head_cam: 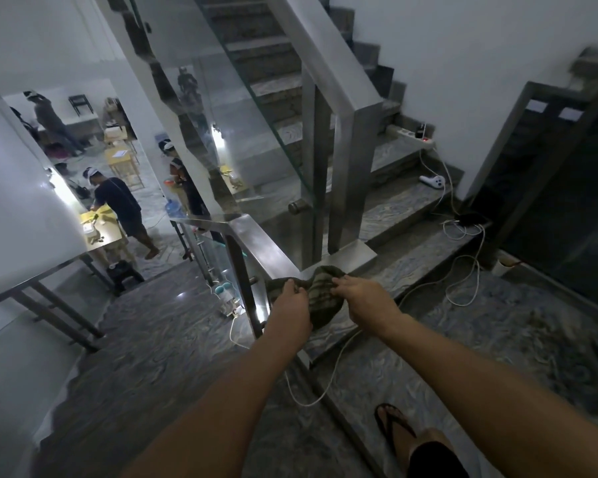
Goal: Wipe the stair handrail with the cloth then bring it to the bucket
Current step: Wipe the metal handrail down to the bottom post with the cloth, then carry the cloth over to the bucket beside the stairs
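Head view: both hands' grip on a striped cloth over steel handrail, marbled landing floor below.

Both bare forearms stretched forward, side by side. Left hand and right hand near each other, palms down, fingers curled closed, pinching.
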A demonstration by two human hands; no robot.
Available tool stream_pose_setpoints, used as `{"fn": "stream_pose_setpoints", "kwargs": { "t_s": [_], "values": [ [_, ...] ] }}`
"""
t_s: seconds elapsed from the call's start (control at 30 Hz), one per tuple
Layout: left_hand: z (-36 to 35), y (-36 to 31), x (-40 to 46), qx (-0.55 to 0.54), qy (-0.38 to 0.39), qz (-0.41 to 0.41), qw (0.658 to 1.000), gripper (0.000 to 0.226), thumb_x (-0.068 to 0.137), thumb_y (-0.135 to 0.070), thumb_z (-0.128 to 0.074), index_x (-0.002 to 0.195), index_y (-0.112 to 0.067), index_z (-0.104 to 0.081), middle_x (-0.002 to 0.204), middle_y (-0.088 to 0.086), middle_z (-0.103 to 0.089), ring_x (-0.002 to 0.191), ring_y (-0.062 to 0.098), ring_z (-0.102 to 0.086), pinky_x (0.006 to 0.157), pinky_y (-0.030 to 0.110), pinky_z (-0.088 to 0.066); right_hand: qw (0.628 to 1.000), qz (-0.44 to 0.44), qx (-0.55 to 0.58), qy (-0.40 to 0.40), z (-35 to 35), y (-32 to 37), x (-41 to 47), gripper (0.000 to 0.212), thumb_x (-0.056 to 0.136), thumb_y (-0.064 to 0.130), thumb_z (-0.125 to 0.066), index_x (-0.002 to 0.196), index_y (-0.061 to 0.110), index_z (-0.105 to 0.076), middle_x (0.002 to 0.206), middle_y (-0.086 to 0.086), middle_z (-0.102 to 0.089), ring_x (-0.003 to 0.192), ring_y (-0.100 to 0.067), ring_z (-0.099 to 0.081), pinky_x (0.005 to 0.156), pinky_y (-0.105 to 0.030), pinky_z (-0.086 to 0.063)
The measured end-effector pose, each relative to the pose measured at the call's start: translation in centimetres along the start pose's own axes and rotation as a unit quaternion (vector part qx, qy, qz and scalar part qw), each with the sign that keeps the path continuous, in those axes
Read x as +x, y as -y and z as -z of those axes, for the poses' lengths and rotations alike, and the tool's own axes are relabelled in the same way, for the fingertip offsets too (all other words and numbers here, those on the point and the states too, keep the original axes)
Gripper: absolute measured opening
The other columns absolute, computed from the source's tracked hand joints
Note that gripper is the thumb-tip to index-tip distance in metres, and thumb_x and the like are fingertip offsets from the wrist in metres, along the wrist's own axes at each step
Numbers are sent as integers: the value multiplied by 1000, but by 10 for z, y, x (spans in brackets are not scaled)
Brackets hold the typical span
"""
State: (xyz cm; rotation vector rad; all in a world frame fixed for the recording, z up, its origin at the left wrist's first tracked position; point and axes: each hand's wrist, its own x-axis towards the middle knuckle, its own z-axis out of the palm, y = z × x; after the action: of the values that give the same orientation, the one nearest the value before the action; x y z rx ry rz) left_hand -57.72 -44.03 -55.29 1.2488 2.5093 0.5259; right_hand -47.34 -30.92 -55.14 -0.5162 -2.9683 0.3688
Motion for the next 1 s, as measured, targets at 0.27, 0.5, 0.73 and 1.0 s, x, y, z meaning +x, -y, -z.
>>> {"fn": "stream_pose_setpoints", "kwargs": {
  "t_s": [0.27,0.5,0.73,1.0],
  "values": [
    [-5,-56,1,112,27,-90,989,23,86,-32,-62,97,-12,-65,99,7,-69,83,18,-62,79,29,-50,999,-40,-29,-19,23,-52,-61,32,77,8,-61,107,18,-58,111,-5,-63,97,-26,-59,76,-35,-49],
    [-1,-105,35,29,107,-176,978,22,79,-38,-67,94,-24,-61,98,3,-66,89,18,-61,85,39,-54,986,-154,36,-58,70,-109,-113,32,81,10,-60,105,28,-48,100,7,-47,83,-16,-52,62,-21,-35],
    [-7,-185,84,-43,185,-260,947,18,81,-19,-66,95,-24,-58,98,3,-65,87,20,-65,76,41,-57,964,-241,20,-113,109,-173,-156,23,81,15,-60,103,23,-56,104,-3,-62,91,-25,-58,74,-35,-45],
    [-51,-297,166,-34,223,-320,920,36,80,-15,-69,110,-28,-55,104,-4,-60,92,12,-60,79,32,-52,933,-336,14,-131,141,-276,-195,30,83,14,-57,111,22,-53,109,-4,-65,97,-29,-60,77,-40,-47]
  ]
}}
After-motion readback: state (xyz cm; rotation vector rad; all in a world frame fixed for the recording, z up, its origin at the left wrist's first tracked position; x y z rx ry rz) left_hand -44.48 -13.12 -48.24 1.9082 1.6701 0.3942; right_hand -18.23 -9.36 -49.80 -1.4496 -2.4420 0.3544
